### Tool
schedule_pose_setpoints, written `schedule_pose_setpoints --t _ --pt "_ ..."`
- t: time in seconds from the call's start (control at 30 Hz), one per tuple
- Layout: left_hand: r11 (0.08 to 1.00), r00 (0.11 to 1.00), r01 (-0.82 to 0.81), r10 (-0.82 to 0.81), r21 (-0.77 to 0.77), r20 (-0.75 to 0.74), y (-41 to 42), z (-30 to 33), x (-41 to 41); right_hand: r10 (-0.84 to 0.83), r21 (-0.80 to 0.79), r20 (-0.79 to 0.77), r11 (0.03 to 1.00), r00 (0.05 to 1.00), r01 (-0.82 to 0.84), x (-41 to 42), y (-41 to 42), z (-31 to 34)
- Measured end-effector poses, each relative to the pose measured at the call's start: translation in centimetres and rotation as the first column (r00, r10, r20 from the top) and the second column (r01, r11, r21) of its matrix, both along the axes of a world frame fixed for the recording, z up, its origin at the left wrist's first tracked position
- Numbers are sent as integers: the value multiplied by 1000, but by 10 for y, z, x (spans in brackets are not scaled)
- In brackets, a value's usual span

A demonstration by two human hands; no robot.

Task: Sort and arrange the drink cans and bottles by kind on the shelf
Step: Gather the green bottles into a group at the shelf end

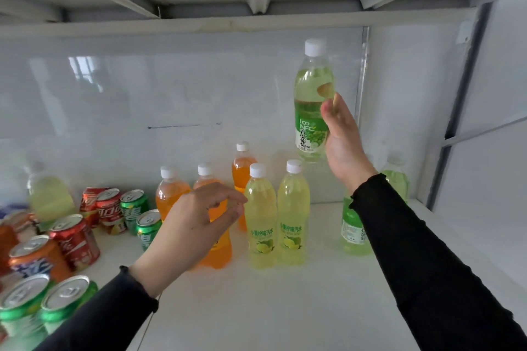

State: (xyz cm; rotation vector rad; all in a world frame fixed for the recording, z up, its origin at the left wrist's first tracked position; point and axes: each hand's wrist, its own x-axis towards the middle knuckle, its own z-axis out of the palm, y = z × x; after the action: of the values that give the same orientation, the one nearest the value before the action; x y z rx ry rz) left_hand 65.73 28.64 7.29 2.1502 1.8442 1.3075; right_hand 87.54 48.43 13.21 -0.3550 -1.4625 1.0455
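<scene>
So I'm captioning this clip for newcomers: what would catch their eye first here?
Probably the green grape drink bottle held up high at the right by the right hand, above the shelf. Below it stand two yellow lemon soda bottles beside the orange soda bottles, with the left hand in front.

Colours on the white shelf [285, 308]

Three orange bottles [171, 194], two pale-yellow lemon bottles [293, 208], a green-labelled raised bottle [312, 111], red cans [77, 239], green cans [134, 208], all bottles white-capped; black sleeves [427, 279].
</scene>
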Motion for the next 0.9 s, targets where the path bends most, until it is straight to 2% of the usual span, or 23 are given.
schedule_pose_setpoints --t 0.27,0.43,0.53,0.67,0.8,0.9 --pt "999 998 23 -26 48 54 -8 0 -1 75 233 40 969 996 -82 0 -70 39" --pt "994 997 37 -44 106 69 -32 3 -13 146 328 138 927 980 -184 -27 -124 49" --pt "991 998 26 -34 132 56 -60 7 -37 210 308 161 917 964 -251 -57 -159 44" --pt "991 999 19 -22 129 24 -102 11 -89 275 191 133 936 952 -296 -106 -209 29" --pt "997 1000 -11 11 71 2 -144 18 -157 337 107 50 934 940 -340 -162 -250 5" --pt "998 997 -44 40 46 71 -164 23 -209 377 -3 -37 926 926 -377 -196 -271 -13"
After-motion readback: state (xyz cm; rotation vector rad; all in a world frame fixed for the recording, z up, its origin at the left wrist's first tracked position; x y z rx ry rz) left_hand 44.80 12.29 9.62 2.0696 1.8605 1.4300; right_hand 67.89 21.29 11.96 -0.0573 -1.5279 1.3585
